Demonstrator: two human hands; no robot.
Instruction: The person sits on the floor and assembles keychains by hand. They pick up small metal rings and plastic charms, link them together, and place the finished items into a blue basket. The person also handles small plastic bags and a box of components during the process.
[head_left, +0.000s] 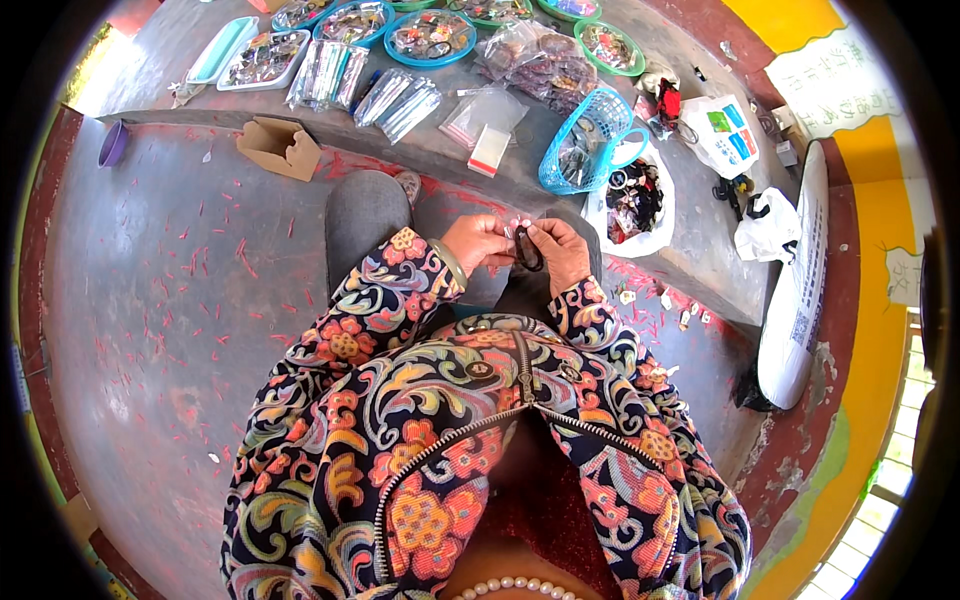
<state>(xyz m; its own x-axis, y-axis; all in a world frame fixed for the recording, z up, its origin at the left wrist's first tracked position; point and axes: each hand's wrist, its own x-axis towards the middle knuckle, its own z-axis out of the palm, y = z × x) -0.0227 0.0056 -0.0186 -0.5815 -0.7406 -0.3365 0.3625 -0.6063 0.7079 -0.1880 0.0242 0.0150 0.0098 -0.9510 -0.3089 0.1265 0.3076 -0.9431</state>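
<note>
Head-worn fisheye — facing down, fairly near

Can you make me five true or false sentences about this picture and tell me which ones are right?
1. The right hand holds a dark loop. True.
2. The left hand is far from the right hand. False: they are close together.
3. The basket is red. False: it is blue.
4. A cardboard box is left of both hands. True.
5. The purple bowl is at the far right. False: it is at the far left.
</note>
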